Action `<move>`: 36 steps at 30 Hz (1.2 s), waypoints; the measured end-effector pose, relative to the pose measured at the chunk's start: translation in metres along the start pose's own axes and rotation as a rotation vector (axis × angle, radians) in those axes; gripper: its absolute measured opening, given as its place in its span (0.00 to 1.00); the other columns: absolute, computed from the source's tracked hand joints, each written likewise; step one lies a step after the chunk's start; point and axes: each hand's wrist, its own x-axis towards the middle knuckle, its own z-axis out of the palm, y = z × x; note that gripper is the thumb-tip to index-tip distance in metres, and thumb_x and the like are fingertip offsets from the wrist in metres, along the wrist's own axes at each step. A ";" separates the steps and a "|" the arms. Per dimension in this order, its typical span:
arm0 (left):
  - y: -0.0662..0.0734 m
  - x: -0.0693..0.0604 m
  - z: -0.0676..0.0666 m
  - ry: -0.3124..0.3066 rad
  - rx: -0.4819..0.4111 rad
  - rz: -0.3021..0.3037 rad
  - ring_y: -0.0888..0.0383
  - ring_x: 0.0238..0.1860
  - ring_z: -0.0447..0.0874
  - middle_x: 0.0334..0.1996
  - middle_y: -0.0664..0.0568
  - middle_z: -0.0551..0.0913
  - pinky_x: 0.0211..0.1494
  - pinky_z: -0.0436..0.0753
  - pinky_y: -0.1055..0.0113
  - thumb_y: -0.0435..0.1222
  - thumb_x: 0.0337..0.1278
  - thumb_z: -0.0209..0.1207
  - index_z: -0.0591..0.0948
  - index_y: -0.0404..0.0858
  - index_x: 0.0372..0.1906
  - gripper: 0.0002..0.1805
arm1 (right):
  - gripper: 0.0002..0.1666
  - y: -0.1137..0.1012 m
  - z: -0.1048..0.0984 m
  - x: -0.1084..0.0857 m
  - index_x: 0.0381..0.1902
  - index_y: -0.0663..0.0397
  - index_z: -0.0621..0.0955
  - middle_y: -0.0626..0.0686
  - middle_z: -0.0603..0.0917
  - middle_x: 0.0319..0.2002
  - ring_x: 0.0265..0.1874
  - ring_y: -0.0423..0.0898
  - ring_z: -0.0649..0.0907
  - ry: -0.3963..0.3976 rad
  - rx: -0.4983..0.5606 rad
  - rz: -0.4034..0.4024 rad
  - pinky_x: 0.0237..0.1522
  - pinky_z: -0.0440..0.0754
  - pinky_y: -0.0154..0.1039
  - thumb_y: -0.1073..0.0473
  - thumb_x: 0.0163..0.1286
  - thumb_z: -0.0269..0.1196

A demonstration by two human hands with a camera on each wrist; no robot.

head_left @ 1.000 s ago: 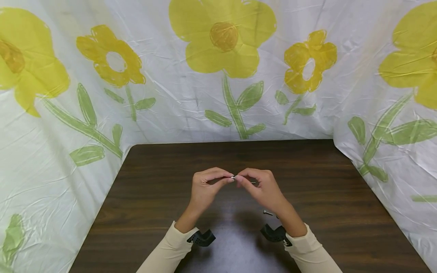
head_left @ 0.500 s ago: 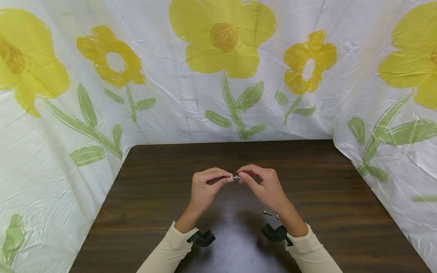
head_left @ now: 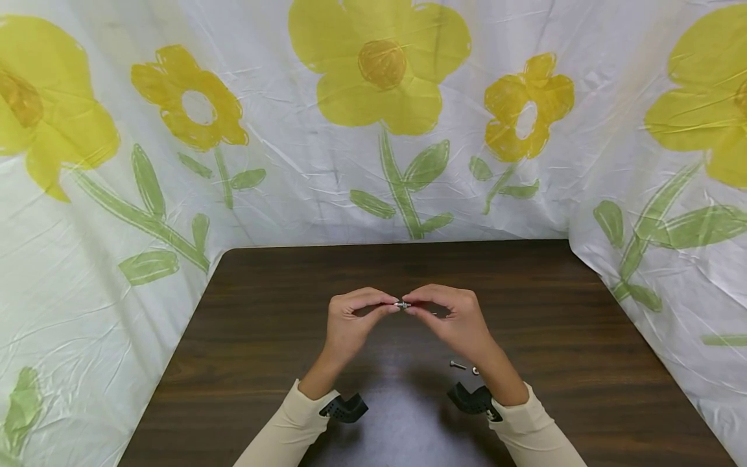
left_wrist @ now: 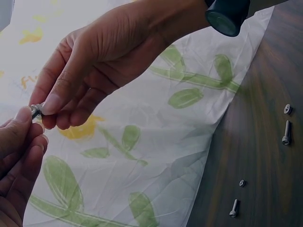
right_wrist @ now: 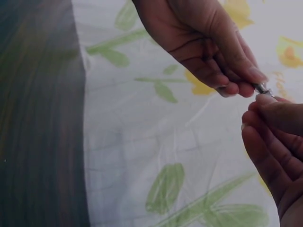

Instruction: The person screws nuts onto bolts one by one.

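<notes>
A small metal bolt (head_left: 401, 304) with a nut around its shank is held level between both hands, above the table. My left hand (head_left: 352, 319) pinches one end of the bolt between thumb and index finger. From the other side my right hand (head_left: 456, 318) pinches the nut with thumb and fingertip. Close up in the left wrist view, the shiny bolt (left_wrist: 36, 111) is mostly covered by fingertips. The right wrist view shows a bit of the same bolt (right_wrist: 262, 89); which end carries the head is hidden.
On the dark wooden table (head_left: 262, 363) lie a loose bolt (head_left: 458, 365) and a nut (head_left: 475, 371) near the right wrist. Another bolt (left_wrist: 286, 133) and nut (left_wrist: 288, 109) show in the left wrist view. A flowered white cloth (head_left: 280, 194) surrounds the table.
The right hand's fingers opened off and shifted slightly right, baring the nut on the bolt, then closed round it again. My left hand has stayed in place.
</notes>
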 end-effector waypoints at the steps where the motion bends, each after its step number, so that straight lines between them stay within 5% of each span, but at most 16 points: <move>1: 0.000 0.000 0.000 -0.001 -0.001 0.003 0.53 0.33 0.88 0.31 0.45 0.89 0.38 0.87 0.64 0.19 0.48 0.71 0.90 0.32 0.34 0.09 | 0.16 0.000 0.000 0.000 0.42 0.60 0.89 0.53 0.90 0.38 0.37 0.47 0.89 -0.001 0.002 0.000 0.42 0.86 0.34 0.75 0.55 0.75; 8: 0.000 0.000 0.000 0.007 0.003 0.007 0.53 0.33 0.88 0.31 0.44 0.89 0.37 0.87 0.64 0.18 0.47 0.71 0.90 0.31 0.34 0.09 | 0.17 0.000 0.001 -0.001 0.43 0.58 0.89 0.52 0.90 0.38 0.36 0.46 0.89 -0.012 -0.010 0.023 0.40 0.86 0.36 0.76 0.55 0.74; 16: 0.001 0.000 0.001 0.019 0.015 -0.020 0.54 0.33 0.88 0.31 0.45 0.89 0.37 0.87 0.65 0.19 0.47 0.71 0.90 0.31 0.34 0.09 | 0.12 -0.001 0.002 -0.003 0.43 0.52 0.87 0.47 0.89 0.37 0.34 0.42 0.87 -0.069 -0.049 0.157 0.37 0.85 0.34 0.72 0.65 0.69; 28: 0.001 0.001 0.001 0.006 -0.001 -0.004 0.54 0.32 0.88 0.31 0.45 0.89 0.37 0.87 0.65 0.19 0.48 0.71 0.90 0.31 0.34 0.09 | 0.18 -0.004 0.006 -0.003 0.27 0.44 0.83 0.41 0.84 0.25 0.26 0.42 0.82 -0.107 -0.059 0.256 0.33 0.81 0.37 0.69 0.75 0.60; 33: 0.000 0.000 0.001 0.011 0.000 -0.009 0.54 0.32 0.88 0.31 0.45 0.89 0.36 0.87 0.66 0.19 0.48 0.71 0.89 0.31 0.34 0.08 | 0.08 -0.004 0.004 -0.004 0.40 0.51 0.86 0.47 0.88 0.32 0.30 0.43 0.85 -0.079 -0.055 0.232 0.35 0.84 0.35 0.69 0.68 0.68; 36: 0.001 0.000 0.000 0.016 0.002 -0.013 0.54 0.33 0.87 0.31 0.45 0.89 0.36 0.86 0.66 0.19 0.48 0.71 0.89 0.30 0.34 0.08 | 0.19 -0.003 0.002 -0.004 0.48 0.56 0.86 0.51 0.89 0.37 0.33 0.44 0.87 -0.040 -0.060 0.161 0.36 0.86 0.36 0.71 0.58 0.74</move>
